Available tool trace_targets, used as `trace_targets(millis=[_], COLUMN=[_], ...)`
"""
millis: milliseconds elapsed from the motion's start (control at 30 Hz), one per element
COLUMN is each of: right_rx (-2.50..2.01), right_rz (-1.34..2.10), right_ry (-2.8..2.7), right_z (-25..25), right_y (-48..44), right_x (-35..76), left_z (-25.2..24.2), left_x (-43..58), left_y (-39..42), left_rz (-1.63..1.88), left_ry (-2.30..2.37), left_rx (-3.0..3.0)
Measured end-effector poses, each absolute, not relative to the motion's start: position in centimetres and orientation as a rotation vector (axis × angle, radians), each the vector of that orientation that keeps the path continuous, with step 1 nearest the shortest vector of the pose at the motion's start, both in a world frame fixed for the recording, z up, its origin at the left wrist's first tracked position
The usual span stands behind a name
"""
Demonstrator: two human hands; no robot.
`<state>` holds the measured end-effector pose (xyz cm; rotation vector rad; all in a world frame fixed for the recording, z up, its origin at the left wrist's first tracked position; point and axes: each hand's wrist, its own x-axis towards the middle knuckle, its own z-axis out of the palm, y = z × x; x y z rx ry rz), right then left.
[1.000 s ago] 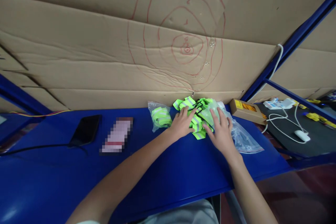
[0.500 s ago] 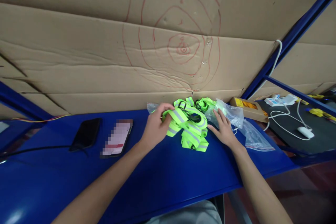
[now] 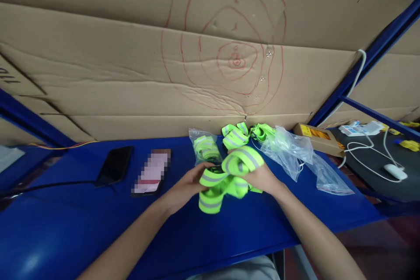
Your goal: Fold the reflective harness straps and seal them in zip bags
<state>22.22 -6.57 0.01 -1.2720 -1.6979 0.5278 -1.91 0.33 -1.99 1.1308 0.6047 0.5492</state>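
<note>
Both my hands hold one bundle of neon green reflective straps [image 3: 229, 175] with grey stripes, just above the blue table [image 3: 82, 227]. My left hand [image 3: 187, 186] grips its left side, fingers curled round the bands. My right hand [image 3: 262, 178] is closed on its right side, partly hidden under the loops. Behind them lie a small clear bag of folded green straps [image 3: 204, 148], more loose green straps [image 3: 236, 134] and empty clear plastic bags [image 3: 288, 148].
A black phone [image 3: 114, 165] on a cable and a second phone [image 3: 151, 171] lie at the left of the table. A cardboard wall [image 3: 131, 74] with red circles stands behind. At the right are a brown and yellow box [image 3: 316, 138], white cables and a white mouse [image 3: 395, 170].
The strap bundle was lifted from the pile at the back and drawn toward me. My right hand left the plastic bags and joined my left hand on the bundle.
</note>
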Motion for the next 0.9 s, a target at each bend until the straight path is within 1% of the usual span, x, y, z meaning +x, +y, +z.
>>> trace_targets(millis=[100,167,300,400,467,533,600,633,700,800,900], right_rx=[-1.365,-1.391,-1.399,-1.336,-1.274,-1.216,-1.218,-1.247,-1.315,-1.333,-1.410], right_rz=[0.611,0.645,0.604,0.559,0.441,0.160,-0.148,-0.231,-0.294,-0.273,-0.212], right_ry=[-1.564,-1.514,-1.541,-1.713,-1.899,-2.017,-1.984,-1.929,-1.839,-1.826,-1.776], right_z=[-1.9,-2.9,-2.8,-1.8,-1.4,-1.5,-1.8,-1.9,-2.0,-2.0,-2.3], right_y=[-5.0,-4.9,-6.1,-7.2,-7.9,-8.3,-8.6,-8.6,-8.7,-8.6,-8.2], right_x=[21.7,21.5,21.0,20.5,20.2,20.0,20.0,20.0,20.1,20.2,20.6], left_z=[-1.9,-1.6,-1.7,-2.2,-2.4,-2.2,-2.0,-1.9,-1.8,-1.9,-1.6], left_x=[-3.0,-3.4,-3.1,-2.4,-2.2,-2.2,-2.4,-2.6,-3.1,-3.8,-4.4], left_y=[0.3,0.4,0.2,-0.2,-0.3,-0.2,-0.1,0.0,0.1,0.2,0.5], left_rz=[0.344,0.289,0.439,0.608,0.675,0.686,0.661,0.635,0.559,0.454,0.464], left_ry=[0.433,0.376,0.501,0.632,0.669,0.670,0.647,0.622,0.542,0.416,0.319], left_rx=[1.282,1.323,1.285,1.251,1.190,1.137,1.120,1.123,1.128,1.114,1.055])
